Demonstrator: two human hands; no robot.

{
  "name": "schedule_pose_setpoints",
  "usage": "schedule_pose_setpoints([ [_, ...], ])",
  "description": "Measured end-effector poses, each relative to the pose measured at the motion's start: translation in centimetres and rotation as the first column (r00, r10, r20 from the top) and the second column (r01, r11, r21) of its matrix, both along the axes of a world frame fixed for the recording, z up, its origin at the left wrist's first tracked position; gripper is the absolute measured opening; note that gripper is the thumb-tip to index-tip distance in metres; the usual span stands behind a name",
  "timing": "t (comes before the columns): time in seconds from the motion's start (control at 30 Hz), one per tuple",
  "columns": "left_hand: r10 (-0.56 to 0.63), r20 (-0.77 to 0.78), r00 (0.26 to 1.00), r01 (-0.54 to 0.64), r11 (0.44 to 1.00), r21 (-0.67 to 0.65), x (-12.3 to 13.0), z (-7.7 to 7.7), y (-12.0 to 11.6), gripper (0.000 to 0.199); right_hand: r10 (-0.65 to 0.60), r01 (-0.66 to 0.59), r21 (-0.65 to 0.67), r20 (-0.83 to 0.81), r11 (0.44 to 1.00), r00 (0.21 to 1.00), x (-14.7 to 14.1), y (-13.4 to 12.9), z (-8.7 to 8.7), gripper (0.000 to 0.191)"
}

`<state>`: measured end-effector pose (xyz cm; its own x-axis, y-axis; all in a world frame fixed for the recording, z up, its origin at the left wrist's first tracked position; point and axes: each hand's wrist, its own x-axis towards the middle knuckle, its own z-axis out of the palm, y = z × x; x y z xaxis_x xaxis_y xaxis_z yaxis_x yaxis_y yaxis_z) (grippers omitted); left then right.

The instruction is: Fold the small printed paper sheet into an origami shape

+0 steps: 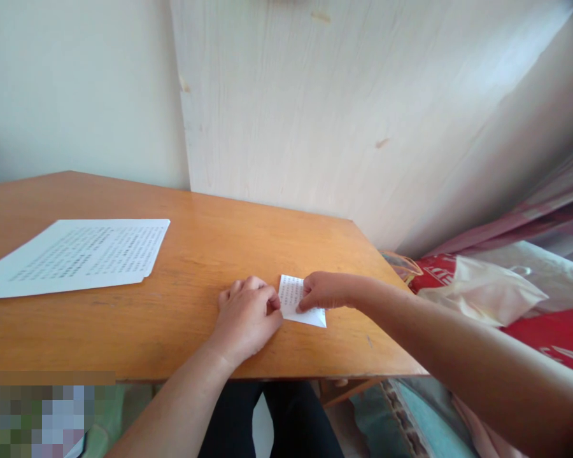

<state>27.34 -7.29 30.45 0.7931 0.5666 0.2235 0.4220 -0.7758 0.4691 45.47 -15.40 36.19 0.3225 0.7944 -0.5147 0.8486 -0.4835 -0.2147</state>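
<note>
A small folded piece of printed paper (290, 294) lies on the wooden table (219, 242) near its front edge. My left hand (248, 315) rests on the table at the paper's left edge, fingers curled, with thumb and index finger close together at that edge. From the right, my right hand (322, 292) presses on the paper with its thumb pointing down onto it; its other fingers are bent and partly hidden. Farther left lies a stack of larger printed sheets (90, 254), touched by neither hand.
A pale wall panel (277, 108) stands behind the table. Beyond the table's right edge are red bags (554, 337) and a whitish plastic bag (487, 289). A wooden drawer (348, 389) shows under the table, beside my legs.
</note>
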Motion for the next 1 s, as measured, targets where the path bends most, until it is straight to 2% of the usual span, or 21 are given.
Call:
schedule_pose_setpoints([
  [0.47, -0.005, -0.022, 1.000, 0.005, 1.000, 0.004, 0.0, 0.1, 0.1, 0.010, 0.042, -0.042, 0.000, 0.045, 0.999, 0.998, 1.2, -0.3, -0.1, 0.031],
  [0.73, -0.007, -0.024, 1.000, 0.008, 1.000, 0.019, 0.0, 0.0, 0.2, 0.009, 0.052, -0.051, -0.019, 0.084, 0.999, 0.995, 2.9, -1.3, 0.2, 0.031],
  [1.0, -0.004, -0.027, 1.000, 0.005, 1.000, 0.020, 0.0, -0.2, 0.3, 0.010, 0.021, -0.021, -0.026, -0.009, 0.999, 1.000, 4.1, -2.0, -0.5, 0.027],
])
